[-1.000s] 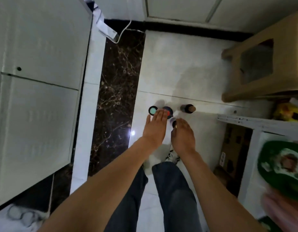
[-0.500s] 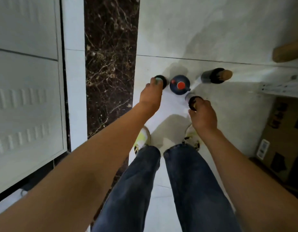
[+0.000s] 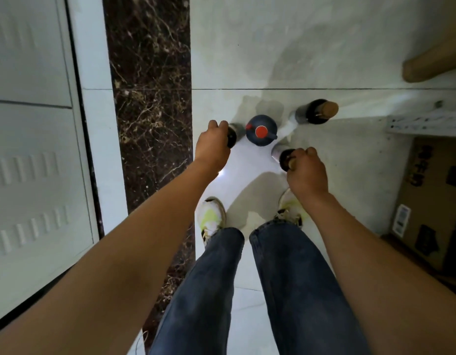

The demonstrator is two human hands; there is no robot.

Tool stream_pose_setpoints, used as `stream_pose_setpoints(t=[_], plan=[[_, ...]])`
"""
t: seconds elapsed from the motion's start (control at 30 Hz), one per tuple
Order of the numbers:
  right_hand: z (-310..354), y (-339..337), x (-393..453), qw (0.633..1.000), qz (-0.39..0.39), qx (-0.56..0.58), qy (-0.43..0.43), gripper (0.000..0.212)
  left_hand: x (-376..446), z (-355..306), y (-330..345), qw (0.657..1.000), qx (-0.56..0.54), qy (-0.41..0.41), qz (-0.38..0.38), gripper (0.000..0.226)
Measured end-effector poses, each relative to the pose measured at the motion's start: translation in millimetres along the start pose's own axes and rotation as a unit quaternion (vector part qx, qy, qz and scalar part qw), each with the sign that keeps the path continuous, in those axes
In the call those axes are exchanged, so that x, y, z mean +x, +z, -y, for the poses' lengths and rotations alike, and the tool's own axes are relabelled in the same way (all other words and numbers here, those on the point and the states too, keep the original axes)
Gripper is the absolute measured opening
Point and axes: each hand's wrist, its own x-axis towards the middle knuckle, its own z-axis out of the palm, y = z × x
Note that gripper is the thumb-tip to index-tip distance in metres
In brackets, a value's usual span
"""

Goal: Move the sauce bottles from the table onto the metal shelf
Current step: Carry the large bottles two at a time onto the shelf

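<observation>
Several dark sauce bottles stand on the pale floor tiles, seen from above. My left hand [image 3: 213, 146] grips the neck of the leftmost bottle [image 3: 234, 133], whose cap is hidden under my fingers. My right hand [image 3: 307, 171] grips the top of the nearest bottle [image 3: 282, 153]. Between them stands a dark bottle with a red cap [image 3: 261, 130], untouched. A fourth bottle with a tan cap [image 3: 317, 112] stands farther right. The white metal shelf rail [image 3: 424, 124] juts in from the right edge.
A cardboard box [image 3: 431, 201] sits under the shelf rail at the right. A tan stool leg [image 3: 431, 64] shows at the upper right. White cabinet doors [image 3: 29, 149] fill the left, beside a dark marble strip [image 3: 150, 98]. My shoes [image 3: 211, 217] stand just behind the bottles.
Both hands went from flat over the bottle tops to curled around two bottles. The view has dropped lower and closer to the floor.
</observation>
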Motion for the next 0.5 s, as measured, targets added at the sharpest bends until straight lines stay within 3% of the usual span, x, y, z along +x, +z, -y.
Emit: stream_pose_setpoints(t=[0.3, 0.5], plan=[[26, -54, -94, 0.998, -0.008, 0.057, 0.023, 0.029, -108, 6, -61, 0.999, -0.036, -0.018, 0.017, 0.036], [72, -123, -197, 0.996, -0.043, 0.067, 0.035, 0.037, -212, -16, -144, 0.996, -0.054, 0.074, -0.002, 0.036]])
